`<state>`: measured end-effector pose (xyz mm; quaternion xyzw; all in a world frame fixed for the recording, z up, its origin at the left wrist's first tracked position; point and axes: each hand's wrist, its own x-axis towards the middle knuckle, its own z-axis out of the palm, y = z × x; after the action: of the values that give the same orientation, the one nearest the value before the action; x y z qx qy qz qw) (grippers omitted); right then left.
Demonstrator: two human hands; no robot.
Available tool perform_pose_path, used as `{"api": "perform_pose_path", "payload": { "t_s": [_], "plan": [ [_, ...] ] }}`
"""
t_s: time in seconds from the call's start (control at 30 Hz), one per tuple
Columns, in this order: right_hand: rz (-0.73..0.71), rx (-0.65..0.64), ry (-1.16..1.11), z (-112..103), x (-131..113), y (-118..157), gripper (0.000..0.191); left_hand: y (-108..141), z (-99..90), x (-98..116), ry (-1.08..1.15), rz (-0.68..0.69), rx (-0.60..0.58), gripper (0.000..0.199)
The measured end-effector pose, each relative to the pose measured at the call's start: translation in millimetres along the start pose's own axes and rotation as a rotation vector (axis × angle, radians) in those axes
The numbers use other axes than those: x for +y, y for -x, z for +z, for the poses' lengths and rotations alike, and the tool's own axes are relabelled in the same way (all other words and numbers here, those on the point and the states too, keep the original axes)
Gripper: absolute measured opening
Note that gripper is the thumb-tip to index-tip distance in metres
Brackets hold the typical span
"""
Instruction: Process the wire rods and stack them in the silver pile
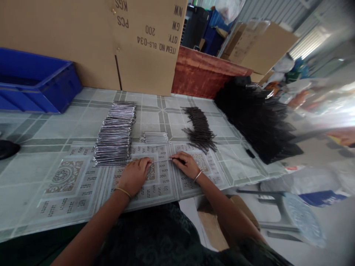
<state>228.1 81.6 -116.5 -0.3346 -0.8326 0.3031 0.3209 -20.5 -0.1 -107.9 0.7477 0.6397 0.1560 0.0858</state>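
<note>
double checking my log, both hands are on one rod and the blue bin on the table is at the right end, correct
The side is wrong: the head view shows the blue bin on the table at the left end, not the right. Otherwise yes: left hand and right hand are on one rod.

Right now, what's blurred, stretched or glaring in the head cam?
Head view, right side: smeared and washed out, stool looks stretched; head view, top right: slatted strip glares; head view, middle: stacked metal rods fairly sharp with shiny highlights, thin rod between left hand and right hand just a fine line, end detail too small to tell.
</note>
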Motion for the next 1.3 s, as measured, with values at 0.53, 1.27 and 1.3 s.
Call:
{"api": "perform_pose_path", "payload": {
  "t_s": [0.53, 1.27, 1.3],
  "plan": [
    [0.006, -0.013, -0.023, -2, -1, 0, 0.024, 0, 3.1, -2, 0.011, 0.031, 0.035, 0.034],
    [-0.285, -0.038, 0.440, 59, -99, -81, 0.010, 17, -13.0, 8, 1.274, -0.455, 0.632, 0.045],
    [-0.300, -0.031, 0.445, 67, -105, -90, 0.011, 19, -17.4, 5, 1.293, -0.470, 0.679, 0.046]
  ]
}}
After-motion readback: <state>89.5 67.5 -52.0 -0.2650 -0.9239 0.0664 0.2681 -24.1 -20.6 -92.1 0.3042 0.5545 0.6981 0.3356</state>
